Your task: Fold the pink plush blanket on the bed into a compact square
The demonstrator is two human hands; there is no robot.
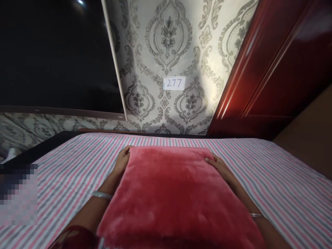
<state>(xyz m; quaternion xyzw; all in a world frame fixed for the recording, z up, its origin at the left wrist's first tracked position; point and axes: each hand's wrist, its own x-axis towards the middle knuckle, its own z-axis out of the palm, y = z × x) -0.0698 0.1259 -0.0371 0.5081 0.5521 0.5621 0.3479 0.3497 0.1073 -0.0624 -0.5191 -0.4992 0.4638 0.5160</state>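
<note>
The red plush cushion (178, 193) lies flat on the bed (285, 186), in the middle of the striped sheet, and everything here is placed from it. Far to the left of the cushion, at the edge of the sheet, there is a blurred patch that I cannot identify. Above and to the left of the cushion a large dark screen (57, 52) hangs on the wall, with a thin white frame along its right side. At the left far corner of the cushion is the left hand (121, 162): its fingers curl over the top edge and hold the corner, and the palm presses against the side; a metal bangle (102, 195) sits on this wrist, just beside the left edge of the cushion. Straight behind the cushion, on the patterned wallpaper (166, 41), a small white label (174, 83) shows the number 277. At the right far corner is the right hand (219, 166), lying along the edge with the fingertips on top of the plush, so this hand grips the cushion too; another thin bangle (256, 215) is on this wrist, touching the right edge. To the right behind the cushion stands a dark red wooden door (272, 69)
</note>
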